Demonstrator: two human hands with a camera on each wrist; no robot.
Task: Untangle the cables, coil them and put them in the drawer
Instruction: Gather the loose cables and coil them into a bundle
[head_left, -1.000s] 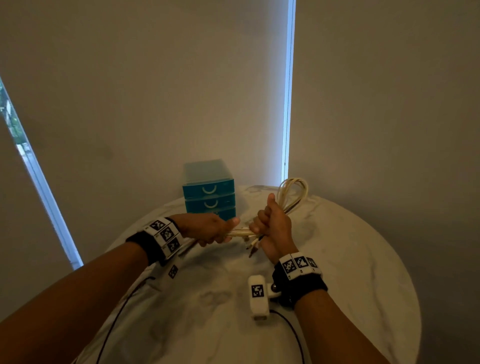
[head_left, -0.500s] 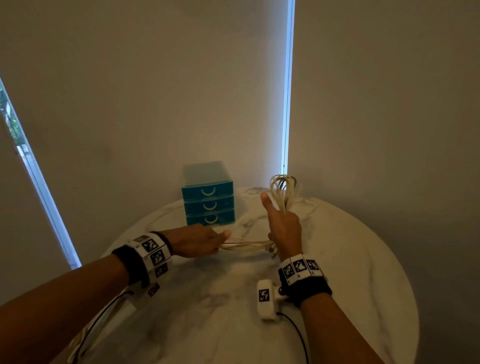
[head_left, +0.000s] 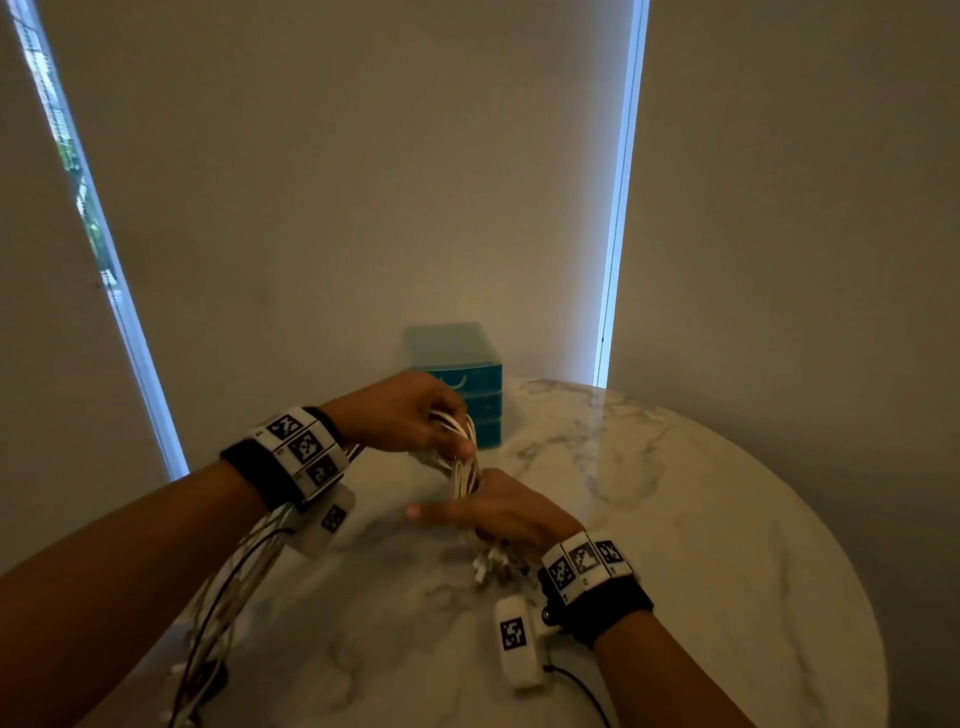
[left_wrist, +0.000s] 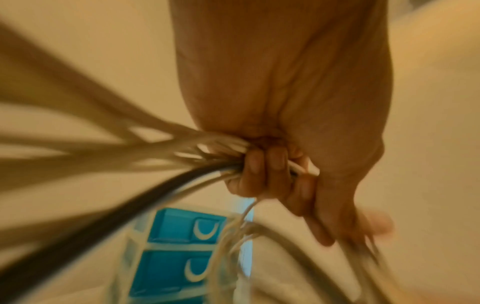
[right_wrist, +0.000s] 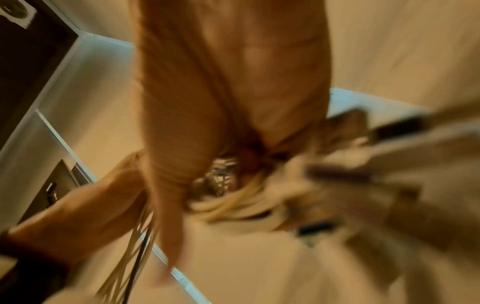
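A bundle of cream cables (head_left: 464, 470) with one black strand runs between my two hands over the marble table (head_left: 701, 519). My left hand (head_left: 415, 415) is raised in front of the teal drawer unit (head_left: 480, 382) and grips the cable loops (left_wrist: 207, 156) in a fist. Long strands trail back under my left forearm to the table's near left edge. My right hand (head_left: 498, 512) lies lower, fingers curled round the bundle, thumb stretched out to the left. Loose plug ends (head_left: 491, 564) stick out beneath it. The right wrist view is blurred. All three drawers look shut.
The teal drawer unit stands at the table's far edge against drawn blinds. Bright window strips (head_left: 621, 197) show between the blinds. The wrist cameras' black leads (head_left: 587, 691) trail off my wrists toward me. Bare marble lies to the right.
My left hand rose from the table and moved right, up in front of the drawers, carrying cable loops. My right hand turned over and dropped lower; its upright loops are gone.
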